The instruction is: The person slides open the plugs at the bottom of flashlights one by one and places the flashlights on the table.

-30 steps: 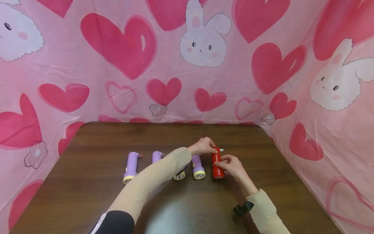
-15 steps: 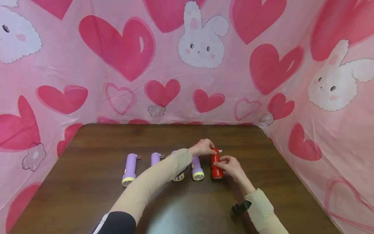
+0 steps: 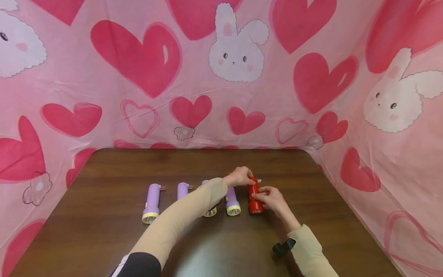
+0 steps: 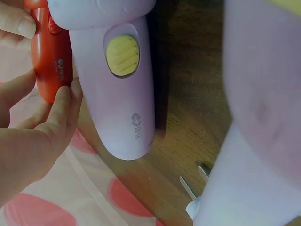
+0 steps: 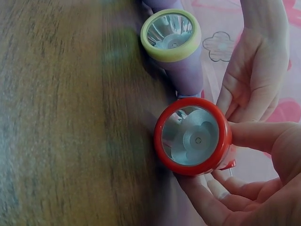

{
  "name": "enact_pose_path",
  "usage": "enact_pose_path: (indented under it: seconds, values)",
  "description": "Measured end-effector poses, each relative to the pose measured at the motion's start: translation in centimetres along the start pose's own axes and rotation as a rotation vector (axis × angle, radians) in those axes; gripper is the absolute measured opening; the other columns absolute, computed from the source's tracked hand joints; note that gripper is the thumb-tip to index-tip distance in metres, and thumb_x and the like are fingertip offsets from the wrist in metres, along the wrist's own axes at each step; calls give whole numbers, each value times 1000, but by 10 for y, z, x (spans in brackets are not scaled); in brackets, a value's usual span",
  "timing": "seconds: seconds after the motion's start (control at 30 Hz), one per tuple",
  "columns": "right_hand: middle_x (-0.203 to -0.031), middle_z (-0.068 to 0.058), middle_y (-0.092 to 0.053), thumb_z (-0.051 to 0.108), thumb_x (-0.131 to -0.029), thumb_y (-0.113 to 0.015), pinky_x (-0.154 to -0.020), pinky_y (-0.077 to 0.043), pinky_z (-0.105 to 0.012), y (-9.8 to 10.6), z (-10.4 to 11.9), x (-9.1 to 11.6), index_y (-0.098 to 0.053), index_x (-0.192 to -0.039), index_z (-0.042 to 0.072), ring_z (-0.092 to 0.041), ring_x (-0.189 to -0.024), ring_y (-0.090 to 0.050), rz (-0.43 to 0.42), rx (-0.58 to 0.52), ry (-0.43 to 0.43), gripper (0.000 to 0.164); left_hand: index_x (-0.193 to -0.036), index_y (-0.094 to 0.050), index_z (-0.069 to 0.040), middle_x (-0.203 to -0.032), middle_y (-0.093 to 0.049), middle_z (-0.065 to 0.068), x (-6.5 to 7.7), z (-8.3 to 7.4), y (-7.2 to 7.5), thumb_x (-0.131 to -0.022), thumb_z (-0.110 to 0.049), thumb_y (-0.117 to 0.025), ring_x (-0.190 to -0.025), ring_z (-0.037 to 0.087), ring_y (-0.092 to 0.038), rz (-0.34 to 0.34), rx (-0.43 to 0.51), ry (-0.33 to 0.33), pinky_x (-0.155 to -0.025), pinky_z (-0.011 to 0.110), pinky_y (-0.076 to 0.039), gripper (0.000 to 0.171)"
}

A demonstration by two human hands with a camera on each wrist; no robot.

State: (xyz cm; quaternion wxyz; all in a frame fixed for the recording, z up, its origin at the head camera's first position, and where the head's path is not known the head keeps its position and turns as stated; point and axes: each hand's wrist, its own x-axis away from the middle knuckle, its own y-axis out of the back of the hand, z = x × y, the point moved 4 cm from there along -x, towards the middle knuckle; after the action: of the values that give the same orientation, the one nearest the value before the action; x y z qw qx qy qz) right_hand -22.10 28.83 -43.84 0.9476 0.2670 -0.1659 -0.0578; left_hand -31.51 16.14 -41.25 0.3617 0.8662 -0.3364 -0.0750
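A red flashlight lies on the table at the right end of a row, its lens toward me. Metal plug prongs stick out sideways at its tail. My left hand pinches that tail end from the far side. With thumb and fingers my right hand grips the body near the head, from the right. The right wrist view shows the red-rimmed lens face on. Beside it lies a purple flashlight with a yellow rim; its yellow switch faces up in the left wrist view.
Further purple flashlights continue the row leftward, apart from each other, some with prongs out. My left sleeve crosses over the row and partly hides them. Pink patterned cloth hangs around the brown table.
The head view has shifted a little, so the whole scene sits slightly lower and further left. Both hands keep hold of the red flashlight, with no clear movement over the table.
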Motion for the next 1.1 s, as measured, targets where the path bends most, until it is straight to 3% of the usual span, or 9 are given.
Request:
enact_pose_path:
  seconds: [0.47, 0.67, 0.83, 0.97, 1.1]
  values:
    - [-117, -23, -66, 25, -91, -70, -81, -61, -38, 0, 0, -6, -59, -122, -7, -23, -89, -66, 10, 36, 5, 46, -109, -71, 1, -101, -74, 12, -2, 1, 0, -89, -17, -72, -69, 10, -57, 12, -33, 18, -61, 16, -45, 27]
    - [-116, -24, -65, 24, -92, -70, -80, -61, -38, -1, 0, -8, -59, -123, -8, -23, -89, -66, 31, 47, -3, 45, -110, -70, 3, -100, -73, 14, -1, 3, -4, -88, -15, -72, -85, 27, -71, 22, -25, 29, -58, 17, -44, 28]
    - [-111, -23, -67, 23, -92, -70, -76, -61, -35, 0, 0, -9, -61, -121, -9, -20, -83, -65, 27, 72, 9, 44, -101, -71, 4, -94, -74, 18, -1, 1, -4, -88, -15, -72, -92, 34, -72, 23, -45, 32, -53, 15, -39, 22]
    - [-109, -22, -68, 24, -93, -68, -75, -61, -33, 0, 1, -10, -62, -121, -9, -19, -82, -63, 37, 91, 7, 44, -93, -72, 4, -93, -75, 19, -1, 0, -4, -89, -16, -71, -87, 33, -72, 33, -64, 29, -51, 14, -38, 20]
    - [-110, -21, -66, 26, -94, -67, -78, -60, -33, 0, 1, -10, -61, -122, -7, -21, -85, -62, 47, 108, -6, 44, -89, -72, 3, -77, -69, 11, -3, 0, -3, -88, -17, -72, -69, 23, -65, 35, -78, 32, -50, 14, -38, 19]
